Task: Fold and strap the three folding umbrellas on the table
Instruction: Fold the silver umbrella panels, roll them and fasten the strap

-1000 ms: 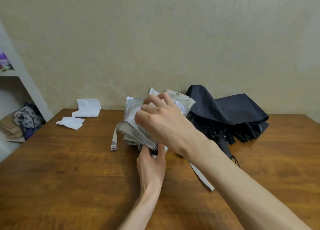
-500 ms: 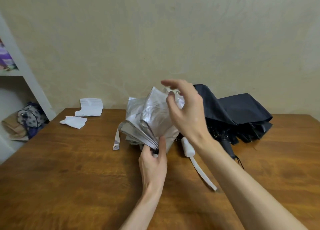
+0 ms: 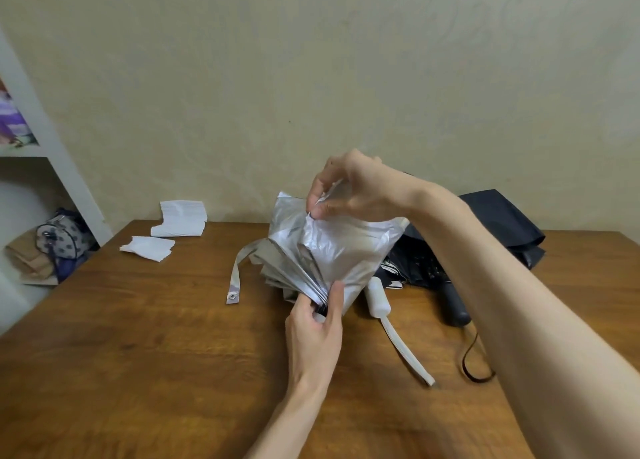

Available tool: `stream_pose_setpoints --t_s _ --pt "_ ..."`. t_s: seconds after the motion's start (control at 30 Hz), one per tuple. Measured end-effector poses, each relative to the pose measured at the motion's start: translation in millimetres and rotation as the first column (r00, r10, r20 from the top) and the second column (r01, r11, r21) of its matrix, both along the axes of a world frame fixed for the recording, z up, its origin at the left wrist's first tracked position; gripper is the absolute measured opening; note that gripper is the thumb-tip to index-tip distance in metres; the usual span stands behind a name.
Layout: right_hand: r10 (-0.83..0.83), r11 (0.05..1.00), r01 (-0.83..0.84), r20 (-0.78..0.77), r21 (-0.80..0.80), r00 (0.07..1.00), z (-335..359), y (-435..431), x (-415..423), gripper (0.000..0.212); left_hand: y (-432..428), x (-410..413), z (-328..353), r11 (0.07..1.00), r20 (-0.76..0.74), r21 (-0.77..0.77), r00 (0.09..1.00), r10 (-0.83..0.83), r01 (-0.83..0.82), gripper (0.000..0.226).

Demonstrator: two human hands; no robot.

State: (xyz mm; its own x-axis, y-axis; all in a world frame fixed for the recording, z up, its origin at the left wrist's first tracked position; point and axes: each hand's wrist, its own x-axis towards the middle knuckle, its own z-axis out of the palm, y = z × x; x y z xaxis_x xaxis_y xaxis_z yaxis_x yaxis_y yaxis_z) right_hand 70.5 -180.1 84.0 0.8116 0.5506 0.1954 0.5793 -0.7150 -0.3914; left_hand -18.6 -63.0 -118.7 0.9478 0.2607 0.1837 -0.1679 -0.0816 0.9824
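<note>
A silver folding umbrella [image 3: 332,251] stands at the table's middle, its canopy gathered in pleats. My left hand [image 3: 317,323] grips its lower end, thumb pressed on the pleats. My right hand [image 3: 349,187] pinches the upper edge of one canopy panel, lifting it. The umbrella's closing strap [image 3: 235,278] with a snap hangs to the left. A white handle [image 3: 377,299] with a white wrist strap [image 3: 408,351] lies just right of it. Behind, a dark navy umbrella [image 3: 502,223] lies loose with its black handle [image 3: 455,306] and cord toward me.
The wooden table [image 3: 138,354] meets a beige wall. Two stacks of white paper [image 3: 180,216] lie at the back left. A white shelf [image 3: 52,140] stands left, with a patterned bag [image 3: 64,239] beside it.
My right hand left the canopy's side, rose and closed in a pinch on a panel's top edge. My left hand kept its grip on the lower end.
</note>
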Motion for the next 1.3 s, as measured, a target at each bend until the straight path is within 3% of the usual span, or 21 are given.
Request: stream_pose_setpoints --t_s 0.17,0.37,0.5,0.57,0.67,0.77,0.97,1.07,1.13,1.23,1.3 --pt "-0.033 0.994 0.026 0.059 0.104 0.998 -4.3 9.1 0.9 0.013 0.3 -1.4 0.2 0.999 0.025 -0.024 0.999 -0.024 0.024 0.050" --pt "-0.093 0.972 0.041 0.220 0.230 0.971 -42.2 21.6 6.6 0.004 0.5 -0.9 1.0 1.000 0.039 -0.020 0.999 -0.013 0.014 0.053" --pt "-0.066 0.935 0.001 0.172 0.353 0.983 -48.6 5.2 -3.3 0.039 3.3 3.3 -5.1 0.999 0.034 0.002 0.999 0.034 -0.035 0.058" --pt "-0.010 0.962 -0.029 0.140 0.273 0.990 -43.7 -2.5 -12.4 0.046 2.6 3.4 -2.7 0.999 0.038 -0.004 0.999 0.038 -0.038 0.052" --pt "0.011 1.000 -0.012 0.165 0.007 0.986 -39.5 1.3 -16.1 0.038 1.0 0.7 1.0 1.000 0.051 -0.013 0.999 0.017 -0.016 0.047" --pt "-0.005 0.999 0.011 0.168 -0.036 0.986 -35.6 10.8 -10.8 0.014 0.4 -2.6 2.0 1.000 0.067 0.011 0.998 -0.003 0.002 0.044" --pt "-0.054 0.992 0.086 0.304 -0.093 0.951 -48.2 36.2 3.4 0.018 -3.5 -7.5 6.1 1.000 0.067 -0.021 0.998 -0.012 0.013 0.050" --pt "-0.026 0.970 0.138 0.476 -0.202 0.879 -74.3 43.5 5.7 0.035 -3.2 -8.9 7.4 0.996 0.031 -0.076 0.999 -0.036 0.038 0.043" --pt "-0.110 0.977 0.199 0.629 -0.072 0.770 -87.8 42.7 1.2 0.037 -2.6 -9.2 9.7 0.992 -0.001 -0.109 0.998 -0.058 0.057 0.040" --pt "-0.344 0.939 0.204 0.779 0.277 0.525 -96.3 41.0 -19.0 0.013 -1.8 -8.8 13.1 0.987 -0.019 -0.157 0.999 -0.051 0.047 0.039" --pt "-0.380 0.925 0.236 0.763 0.298 0.523 -102.2 43.1 -31.3 0.026 -0.4 -5.8 12.3 0.987 -0.033 -0.162 0.999 -0.020 0.014 0.027"
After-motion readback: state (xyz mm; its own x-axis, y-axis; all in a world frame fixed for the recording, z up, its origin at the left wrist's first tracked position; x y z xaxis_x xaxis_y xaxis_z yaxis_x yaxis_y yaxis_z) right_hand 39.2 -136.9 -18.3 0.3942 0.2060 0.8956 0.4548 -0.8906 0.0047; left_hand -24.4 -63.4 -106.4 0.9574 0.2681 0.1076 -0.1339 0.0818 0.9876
